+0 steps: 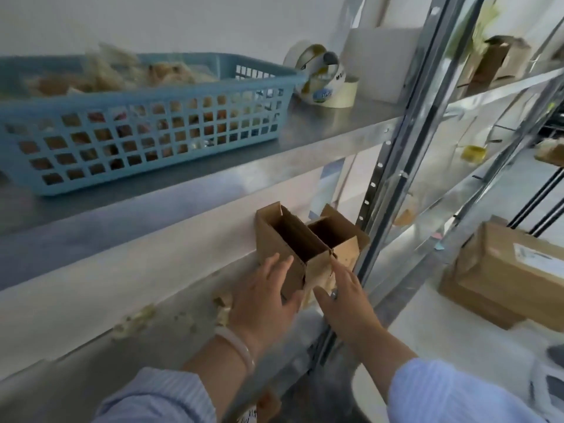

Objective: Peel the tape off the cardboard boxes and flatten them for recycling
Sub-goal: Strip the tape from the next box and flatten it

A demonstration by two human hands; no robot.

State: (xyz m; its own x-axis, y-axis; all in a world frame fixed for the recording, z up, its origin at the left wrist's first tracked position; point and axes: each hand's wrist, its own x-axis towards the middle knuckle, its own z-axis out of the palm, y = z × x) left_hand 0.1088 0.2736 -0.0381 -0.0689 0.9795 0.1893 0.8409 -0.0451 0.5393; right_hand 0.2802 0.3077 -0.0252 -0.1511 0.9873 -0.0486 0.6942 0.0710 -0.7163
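Note:
Two small open-topped cardboard boxes stand side by side on a metal shelf, the left box (276,239) and the right box (341,239), flaps up. My left hand (265,296) lies against the left box's near side, fingers straight and the thumb under its lower corner. My right hand (345,293) reaches the right box's front with straight fingers, the thumb spread toward the left. Crumpled bits of peeled tape (137,320) lie on the shelf to the left of my hands.
A blue plastic basket (146,111) full of crumpled tape sits on the upper shelf, with tape rolls (323,77) beside it. A steel shelf upright (396,178) stands right of the boxes. Larger taped cardboard boxes (506,270) sit on the neighbouring rack.

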